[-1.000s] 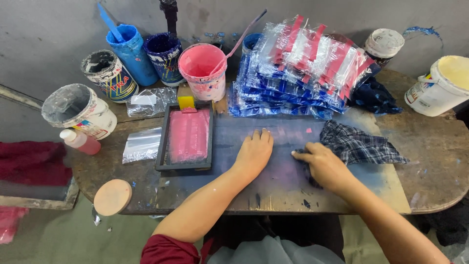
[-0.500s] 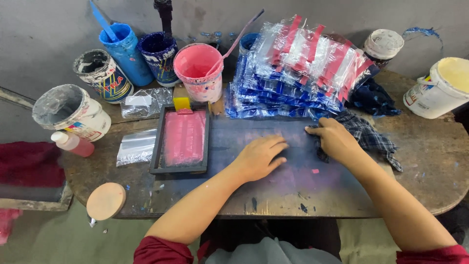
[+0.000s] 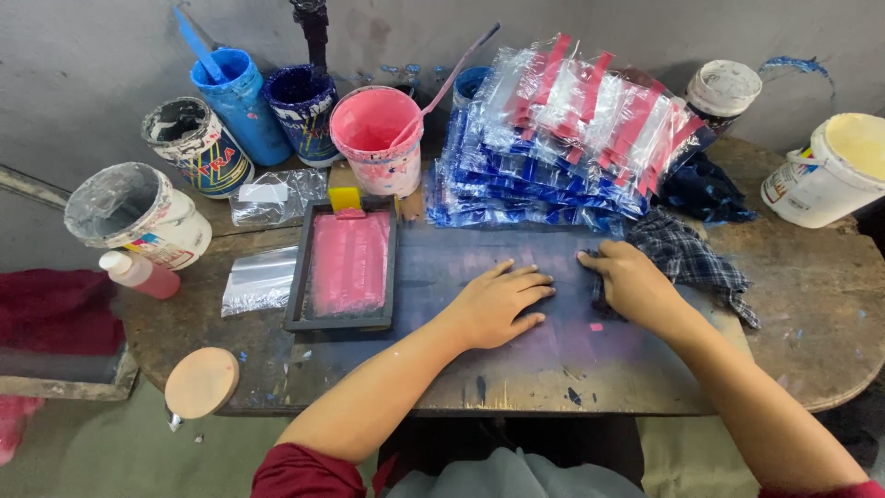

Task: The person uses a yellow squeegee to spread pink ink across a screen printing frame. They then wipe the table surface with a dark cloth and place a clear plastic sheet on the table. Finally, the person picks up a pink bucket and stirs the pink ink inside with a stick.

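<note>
The right hand (image 3: pixel 636 288) closes its fingers over a dark checked cloth rag (image 3: pixel 687 258), pressing it onto the stained dark board (image 3: pixel 479 360). The left hand (image 3: pixel 498 302) lies flat beside it, fingers spread, holding nothing. Left of it, a black rectangular tray (image 3: pixel 343 267) holds pink ink; behind, a pink plastic bucket (image 3: pixel 378 138) holds pink paint and a stirring stick.

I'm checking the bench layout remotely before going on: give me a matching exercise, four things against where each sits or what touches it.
Things:
1. pink paint bucket
2. checked cloth
3. round wooden disc
4. framed pink screen

Places:
A. under the right hand
B. at the near left edge of the table
C. lying flat to the left of the left hand
D. at the back, with a stick standing in it

Pairs: 1-D, 2-A, 3-B, 4-C
</note>
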